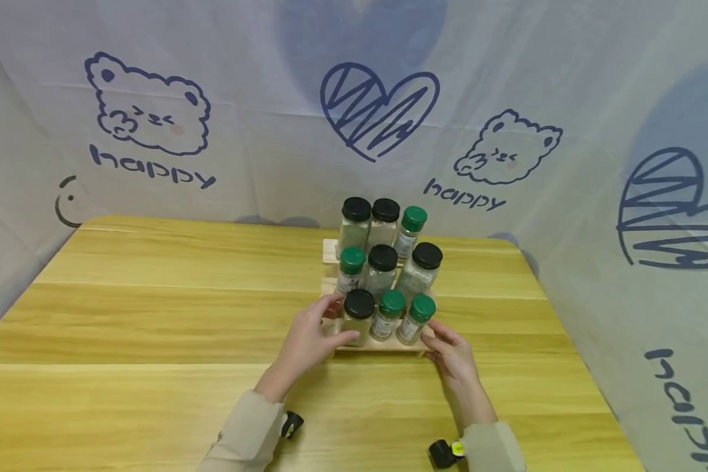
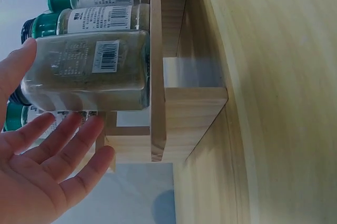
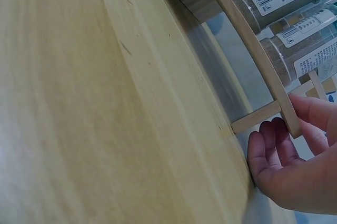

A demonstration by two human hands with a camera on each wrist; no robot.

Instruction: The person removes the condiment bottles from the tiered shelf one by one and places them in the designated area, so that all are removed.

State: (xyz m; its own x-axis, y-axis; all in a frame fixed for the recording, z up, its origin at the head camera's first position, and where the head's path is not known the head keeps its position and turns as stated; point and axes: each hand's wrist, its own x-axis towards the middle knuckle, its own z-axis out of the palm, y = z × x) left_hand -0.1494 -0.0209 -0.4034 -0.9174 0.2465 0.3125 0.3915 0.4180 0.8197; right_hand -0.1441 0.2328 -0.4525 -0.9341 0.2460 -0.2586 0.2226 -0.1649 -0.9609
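A three-tier wooden spice rack (image 1: 354, 348) stands on the table, holding several glass spice jars with black or green lids. At its lower left, my left hand (image 1: 309, 335) is around a large black-lidded jar (image 2: 87, 71) on the front tier, thumb in front and fingers spread beside its left side. The left wrist view shows those fingertips right at the jar's edge. My right hand (image 3: 300, 166) grips the right end of the front shelf (image 3: 263, 71), thumb above and fingers curled below. Two green-lidded jars (image 1: 387, 314) stand beside the black-lidded one.
The wooden table (image 1: 153, 314) extends widely to the left of the rack. A white cloth (image 1: 259, 131) with blue drawings hangs behind and along the right side. Black wrist cameras (image 1: 442, 453) sit by both sleeves.
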